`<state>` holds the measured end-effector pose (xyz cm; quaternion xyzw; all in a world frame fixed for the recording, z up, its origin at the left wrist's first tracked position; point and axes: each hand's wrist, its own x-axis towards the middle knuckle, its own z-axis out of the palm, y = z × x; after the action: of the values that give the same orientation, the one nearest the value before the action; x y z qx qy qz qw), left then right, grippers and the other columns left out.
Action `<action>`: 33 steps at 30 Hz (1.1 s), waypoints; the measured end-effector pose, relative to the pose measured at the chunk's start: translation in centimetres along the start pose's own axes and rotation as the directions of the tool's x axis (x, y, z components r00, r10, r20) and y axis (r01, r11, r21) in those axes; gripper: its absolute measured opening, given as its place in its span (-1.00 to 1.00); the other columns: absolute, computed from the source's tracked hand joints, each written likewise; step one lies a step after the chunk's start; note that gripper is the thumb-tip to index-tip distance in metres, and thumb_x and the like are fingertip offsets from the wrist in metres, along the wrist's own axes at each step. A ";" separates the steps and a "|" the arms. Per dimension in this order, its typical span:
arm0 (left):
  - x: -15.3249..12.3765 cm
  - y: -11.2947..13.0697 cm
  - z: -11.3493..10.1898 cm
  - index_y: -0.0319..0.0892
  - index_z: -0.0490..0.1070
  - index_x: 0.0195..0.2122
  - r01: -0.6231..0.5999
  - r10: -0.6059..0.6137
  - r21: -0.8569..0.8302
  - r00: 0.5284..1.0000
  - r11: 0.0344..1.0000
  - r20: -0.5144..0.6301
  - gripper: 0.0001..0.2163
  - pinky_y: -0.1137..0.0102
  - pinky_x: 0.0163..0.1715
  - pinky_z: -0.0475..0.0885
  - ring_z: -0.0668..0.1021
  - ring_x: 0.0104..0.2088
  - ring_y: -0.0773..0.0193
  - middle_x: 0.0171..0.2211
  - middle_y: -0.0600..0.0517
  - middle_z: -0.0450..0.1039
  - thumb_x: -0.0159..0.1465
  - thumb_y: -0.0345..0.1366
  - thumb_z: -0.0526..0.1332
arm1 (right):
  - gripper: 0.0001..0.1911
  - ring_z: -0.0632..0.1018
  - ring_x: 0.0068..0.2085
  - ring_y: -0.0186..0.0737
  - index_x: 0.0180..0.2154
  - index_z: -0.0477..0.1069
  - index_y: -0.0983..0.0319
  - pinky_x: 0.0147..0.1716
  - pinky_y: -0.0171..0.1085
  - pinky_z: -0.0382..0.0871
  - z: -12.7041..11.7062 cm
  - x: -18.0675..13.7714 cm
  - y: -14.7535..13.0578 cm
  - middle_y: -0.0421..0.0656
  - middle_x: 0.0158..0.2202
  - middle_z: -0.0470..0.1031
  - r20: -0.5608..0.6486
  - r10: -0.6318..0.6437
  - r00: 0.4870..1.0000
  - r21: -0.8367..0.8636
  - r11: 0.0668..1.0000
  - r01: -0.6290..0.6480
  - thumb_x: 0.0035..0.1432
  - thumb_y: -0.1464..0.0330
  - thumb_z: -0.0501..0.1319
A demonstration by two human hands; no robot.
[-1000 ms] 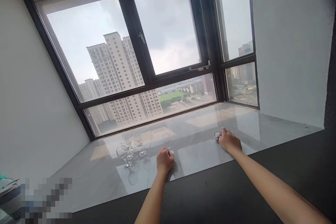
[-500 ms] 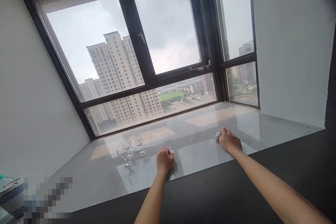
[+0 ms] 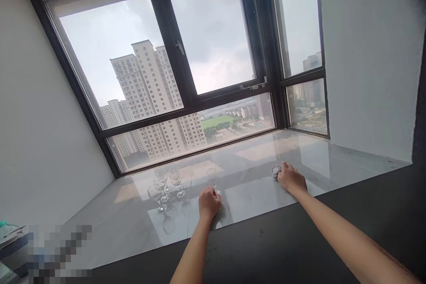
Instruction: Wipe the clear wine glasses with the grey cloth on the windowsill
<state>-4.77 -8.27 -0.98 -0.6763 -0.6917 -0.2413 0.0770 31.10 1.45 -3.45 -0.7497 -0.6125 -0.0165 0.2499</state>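
Note:
My left hand (image 3: 209,203) is closed at the stem of a clear wine glass (image 3: 211,174), which stands upright on the sill. The fingers hide much of the stem, and part of the glass's foot shows beside them. Farther right, my right hand (image 3: 292,178) is closed on a small round grey-white thing (image 3: 276,171) with a pale rim, low over the sill. Its kind is too small to make out, and the fingers cover one side of it. Left of my left hand, several wine glasses (image 3: 161,208) stand upright in a cluster.
The glossy grey windowsill (image 3: 248,195) runs under a dark-framed window (image 3: 189,107), with its front edge close to my wrists. White walls (image 3: 369,75) bound both sides. At the lower left are a dark container (image 3: 15,253) and a blurred-out patch.

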 end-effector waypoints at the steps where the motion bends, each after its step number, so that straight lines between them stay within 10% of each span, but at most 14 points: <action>1: 0.0 0.0 0.1 -0.16 0.36 -0.42 -0.003 0.003 0.000 1.000 1.000 -0.005 -0.85 0.38 -0.36 0.15 0.48 -0.30 0.21 -0.36 -0.05 0.46 0.29 -0.33 0.09 | -0.52 0.45 0.02 0.12 0.20 0.16 0.36 -0.19 -0.09 0.34 0.0 0.0 0.0 0.19 0.05 0.36 0.002 0.000 1.000 0.001 1.000 0.000 0.33 0.34 -0.16; 33: 0.6 0.8 -0.8 -0.04 0.55 -0.02 -0.211 0.218 -0.056 0.959 0.976 0.183 -0.67 0.32 0.07 0.25 0.47 0.00 0.15 -0.05 0.01 0.56 0.22 -0.36 0.14 | -0.56 0.46 0.00 0.07 0.16 0.21 0.32 -0.19 -0.13 0.33 -1.9 -1.1 -1.0 0.16 0.02 0.39 0.012 0.024 1.000 0.018 1.000 -0.024 0.31 0.37 -0.12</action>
<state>-4.20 -8.13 0.18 -0.7682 -0.6142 -0.1788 0.0249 30.42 -0.17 -1.75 -0.7549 -0.6049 -0.0037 0.2533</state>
